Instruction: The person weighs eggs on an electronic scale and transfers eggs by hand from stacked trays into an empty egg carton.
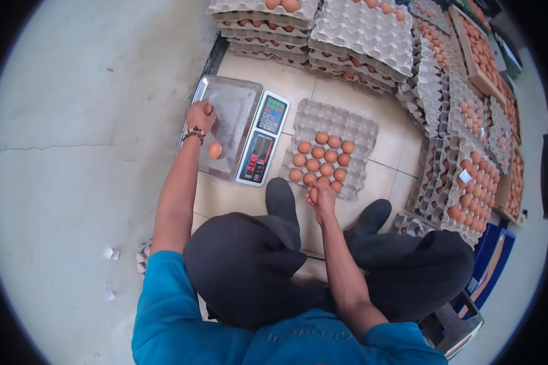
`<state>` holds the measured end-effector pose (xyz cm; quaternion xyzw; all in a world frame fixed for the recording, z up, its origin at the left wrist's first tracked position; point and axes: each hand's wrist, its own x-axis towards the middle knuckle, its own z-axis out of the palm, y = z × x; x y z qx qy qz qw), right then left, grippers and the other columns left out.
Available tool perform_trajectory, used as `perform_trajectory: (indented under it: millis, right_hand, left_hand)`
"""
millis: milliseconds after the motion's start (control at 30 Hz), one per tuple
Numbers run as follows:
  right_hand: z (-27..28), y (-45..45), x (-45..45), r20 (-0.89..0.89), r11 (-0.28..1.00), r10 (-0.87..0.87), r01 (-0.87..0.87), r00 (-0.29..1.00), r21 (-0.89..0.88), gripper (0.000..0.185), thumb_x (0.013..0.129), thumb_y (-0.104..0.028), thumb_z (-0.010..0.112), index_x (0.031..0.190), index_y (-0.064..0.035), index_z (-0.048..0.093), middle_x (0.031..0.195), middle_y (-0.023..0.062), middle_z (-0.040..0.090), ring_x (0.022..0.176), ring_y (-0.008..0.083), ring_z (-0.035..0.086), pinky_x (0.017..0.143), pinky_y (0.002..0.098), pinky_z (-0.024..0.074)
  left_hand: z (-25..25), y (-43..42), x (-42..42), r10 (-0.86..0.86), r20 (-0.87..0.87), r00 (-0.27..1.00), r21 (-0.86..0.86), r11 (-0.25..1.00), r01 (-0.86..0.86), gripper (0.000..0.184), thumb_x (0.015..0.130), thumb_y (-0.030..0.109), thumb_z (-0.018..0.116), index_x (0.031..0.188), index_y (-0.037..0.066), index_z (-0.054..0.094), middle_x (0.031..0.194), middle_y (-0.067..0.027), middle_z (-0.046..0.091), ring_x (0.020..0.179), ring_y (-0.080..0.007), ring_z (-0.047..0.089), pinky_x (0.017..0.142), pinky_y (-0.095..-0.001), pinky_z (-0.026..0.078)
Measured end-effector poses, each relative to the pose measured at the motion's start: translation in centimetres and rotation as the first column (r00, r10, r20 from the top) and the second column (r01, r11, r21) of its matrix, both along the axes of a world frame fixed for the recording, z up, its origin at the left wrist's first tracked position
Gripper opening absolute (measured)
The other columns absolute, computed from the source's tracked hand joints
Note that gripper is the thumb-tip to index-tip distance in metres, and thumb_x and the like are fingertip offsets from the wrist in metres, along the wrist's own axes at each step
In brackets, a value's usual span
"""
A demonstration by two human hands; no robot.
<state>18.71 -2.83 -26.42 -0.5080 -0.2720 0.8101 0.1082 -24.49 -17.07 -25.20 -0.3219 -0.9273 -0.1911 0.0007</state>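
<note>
A person in a blue shirt (189, 337) grips a brown egg (207, 108) in the left hand (200, 117) above the metal pan (233, 97) of a digital scale (261, 139), toward 10 o'clock from the frame's center, as a second egg (215, 150) lies in the pan just beside the wrist. The right hand (321, 198), fingers curled in narrow, is at the near edge of a gray egg tray (362, 128) at 1 o'clock, partly hiding the nearest eggs; whether it holds one cannot be told.

Brown eggs (317, 152) fill much of the tray's near part. Two dark boots crowd that side, the left boot (280, 204) close to the scale and tray, the right boot (372, 215) across from it. Stacked egg trays (359, 36) stand on the tiled floor (219, 198) from 12 to 1 o'clock, with another loaded stack (469, 188) at 3 o'clock. Egg-filled wooden crates (476, 55) line the 2 o'clock side; a blue crate (490, 267) sits at 4 o'clock. Paper scraps (112, 253) lie at 8 o'clock.
</note>
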Motion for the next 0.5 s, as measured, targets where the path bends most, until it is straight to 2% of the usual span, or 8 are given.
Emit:
perform_trajectory:
  millis: [67,100,200,300,367,433,500]
  right_hand:
    - [-0.1,0.0,-0.1,-0.004,0.999,-0.004,0.004,1.0,0.036,0.014,0.093,-0.019,0.065,0.092,-0.0059,0.062,0.077,0.0043,0.061,0.063,0.014,0.06,0.052,0.0248,0.047]
    - [0.0,0.0,-0.2,0.002,0.999,-0.018,0.018,1.0,0.036,0.014,0.092,-0.019,0.07,0.092,-0.0065,0.063,0.078,0.0036,0.063,0.062,0.0129,0.06,0.052,0.0234,0.047]
    - [1.4,0.3,-1.1,0.076,0.992,0.034,-0.043,0.996,0.115,0.018,0.091,-0.019,0.072,0.099,-0.0047,0.065,0.082,0.0041,0.066,0.064,0.0112,0.062,0.054,0.0229,0.0481]
    - [3.8,0.7,-3.0,-0.062,0.965,0.105,-0.086,0.993,0.249,0.026,0.09,-0.02,0.075,0.107,-0.0017,0.066,0.086,0.0046,0.067,0.064,0.0092,0.062,0.054,0.0218,0.0484]
    - [5.9,0.7,-5.0,-0.048,0.943,0.099,-0.079,0.994,0.323,0.033,0.09,-0.019,0.075,0.115,0.0008,0.066,0.086,0.0035,0.067,0.062,0.0072,0.061,0.05,0.0201,0.0465]
    - [6.3,0.1,-6.3,-0.043,0.909,0.087,-0.062,0.995,0.412,0.038,0.089,-0.02,0.077,0.118,0.0015,0.066,0.084,0.0027,0.067,0.06,0.0064,0.059,0.048,0.0192,0.045]
    - [6.4,0.6,-6.0,-0.034,0.893,0.084,-0.06,0.996,0.447,0.042,0.087,-0.021,0.08,0.119,0.0023,0.066,0.083,0.0025,0.066,0.059,0.0056,0.059,0.046,0.0188,0.0437]
  left_hand:
    - [-0.2,0.9,-0.5,0.062,0.018,0.998,-0.166,0.984,-0.058,0.042,0.08,0.012,0.07,0.122,0.011,0.068,0.108,-0.0197,0.067,0.105,-0.0379,0.064,0.094,-0.0451,0.052]
    - [-0.3,1.2,-0.7,0.064,-0.011,0.998,-0.135,0.989,-0.065,0.041,0.081,0.011,0.069,0.122,0.01,0.068,0.108,-0.0195,0.067,0.103,-0.0376,0.064,0.093,-0.0445,0.053]
    - [-1.3,0.8,-0.1,0.077,-0.076,0.994,-0.041,0.996,-0.081,0.037,0.085,0.007,0.066,0.122,0.009,0.067,0.108,-0.0188,0.068,0.097,-0.0369,0.066,0.088,-0.0426,0.055]
    - [2.6,3.5,5.6,-0.173,0.052,0.984,0.354,0.924,0.144,0.036,0.087,0.007,0.067,0.123,0.006,0.066,0.113,-0.0169,0.068,0.098,-0.0323,0.068,0.083,-0.04,0.057]
    - [6.1,5.3,12.3,-0.419,0.222,0.88,0.464,0.839,0.283,0.04,0.086,0.006,0.07,0.125,0.004,0.064,0.118,-0.0158,0.068,0.101,-0.0279,0.069,0.083,-0.0375,0.057]
    - [7.2,5.9,18.0,-0.514,0.413,0.752,0.427,0.838,0.339,0.043,0.084,0.005,0.072,0.127,0.005,0.063,0.12,-0.0164,0.068,0.104,-0.0263,0.069,0.085,-0.037,0.057]
    - [6.4,6.4,21.8,-0.569,0.495,0.656,0.431,0.817,0.384,0.045,0.083,0.004,0.072,0.127,0.004,0.063,0.117,-0.0163,0.069,0.1,-0.0262,0.07,0.086,-0.0357,0.057]
